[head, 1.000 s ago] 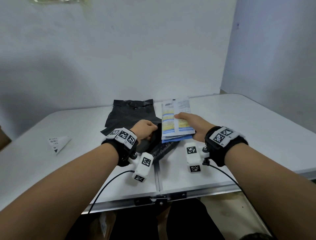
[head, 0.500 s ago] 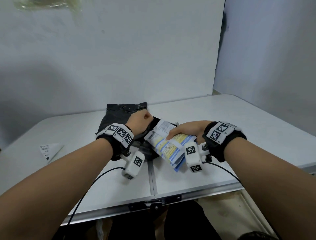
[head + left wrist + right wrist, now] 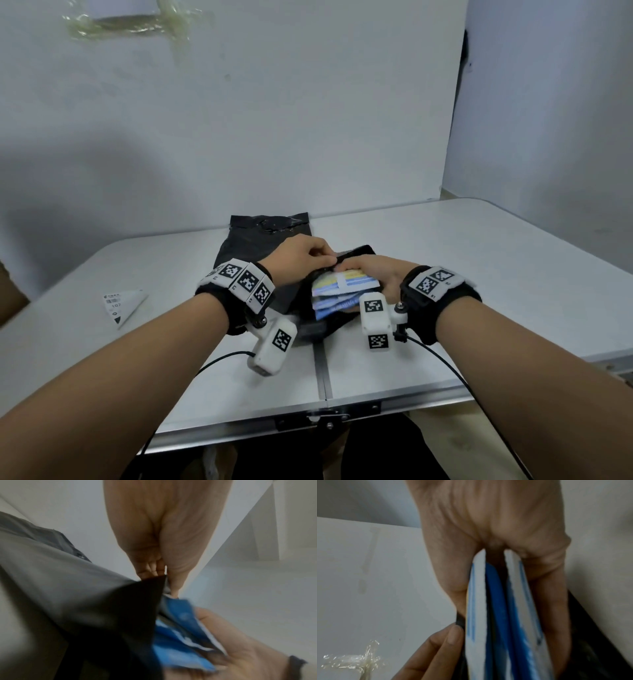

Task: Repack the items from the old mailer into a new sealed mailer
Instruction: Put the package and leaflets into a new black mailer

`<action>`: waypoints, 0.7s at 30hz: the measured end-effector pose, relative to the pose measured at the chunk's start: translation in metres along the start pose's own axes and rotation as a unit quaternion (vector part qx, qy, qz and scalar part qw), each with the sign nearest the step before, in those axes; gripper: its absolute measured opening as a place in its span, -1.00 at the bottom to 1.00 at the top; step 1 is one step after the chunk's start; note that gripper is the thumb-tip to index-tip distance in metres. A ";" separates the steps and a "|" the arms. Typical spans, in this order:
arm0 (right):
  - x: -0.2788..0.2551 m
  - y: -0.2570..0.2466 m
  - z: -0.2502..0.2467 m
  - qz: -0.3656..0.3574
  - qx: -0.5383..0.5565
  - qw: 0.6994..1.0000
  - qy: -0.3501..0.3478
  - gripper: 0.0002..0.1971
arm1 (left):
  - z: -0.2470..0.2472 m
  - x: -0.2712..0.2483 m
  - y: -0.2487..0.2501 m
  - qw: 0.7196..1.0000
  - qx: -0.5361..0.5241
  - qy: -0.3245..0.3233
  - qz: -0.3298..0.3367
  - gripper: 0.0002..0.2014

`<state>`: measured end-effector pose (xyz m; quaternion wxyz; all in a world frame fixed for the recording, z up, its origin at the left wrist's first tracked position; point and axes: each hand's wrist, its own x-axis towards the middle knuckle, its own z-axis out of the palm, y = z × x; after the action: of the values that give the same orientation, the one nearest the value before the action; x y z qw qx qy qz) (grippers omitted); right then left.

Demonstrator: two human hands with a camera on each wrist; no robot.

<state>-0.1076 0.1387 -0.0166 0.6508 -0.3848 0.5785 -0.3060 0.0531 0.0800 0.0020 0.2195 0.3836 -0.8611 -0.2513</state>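
Observation:
My right hand (image 3: 371, 270) grips a stack of blue, white and yellow packets (image 3: 342, 291), its far end inside the mouth of a black mailer (image 3: 305, 308). My left hand (image 3: 305, 253) pinches the upper lip of that mailer's mouth and holds it apart. In the right wrist view the packets (image 3: 498, 615) run between my thumb and fingers, with my left fingertips (image 3: 453, 635) on the black edge. The left wrist view shows the black mailer (image 3: 77, 601) and the blue packets (image 3: 180, 635) going in. A second black mailer (image 3: 260, 236) lies flat behind.
A white folding table (image 3: 479, 274) carries everything, with its centre seam and latch (image 3: 325, 416) at the near edge. A folded white label (image 3: 123, 303) lies at the left. A wall with a taped patch (image 3: 130, 20) stands behind.
My right hand lifted the packet stack off the table, turned it and pushed it into the mailer mouth. My left hand raised the mailer's lip and moved right to meet it.

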 end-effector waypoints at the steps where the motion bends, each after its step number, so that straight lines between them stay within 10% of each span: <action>1: 0.001 -0.001 0.002 -0.010 0.026 0.999 0.020 -0.80 | 0.000 -0.002 0.000 0.999 -0.046 -0.004 -0.007 -0.86; 9: 0.023 -0.001 0.023 -0.078 0.204 0.976 -0.017 -0.62 | 0.003 -0.013 0.005 0.973 -0.228 -0.006 -0.047 -0.94; 13: 0.026 -0.002 0.027 -0.064 0.113 0.991 -0.006 -0.66 | 0.002 -0.015 0.006 0.969 -0.244 0.005 -0.034 -0.94; 21: 0.003 0.004 -0.011 -0.058 -0.149 0.950 0.269 -0.70 | -0.014 -0.034 -0.023 0.962 -0.236 0.039 -0.131 -0.70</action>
<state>-0.1183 0.1367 -0.0221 0.3868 -0.4138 0.7482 -0.3456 0.0939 0.0894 -0.0073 0.3025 0.4402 -0.7102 -0.4585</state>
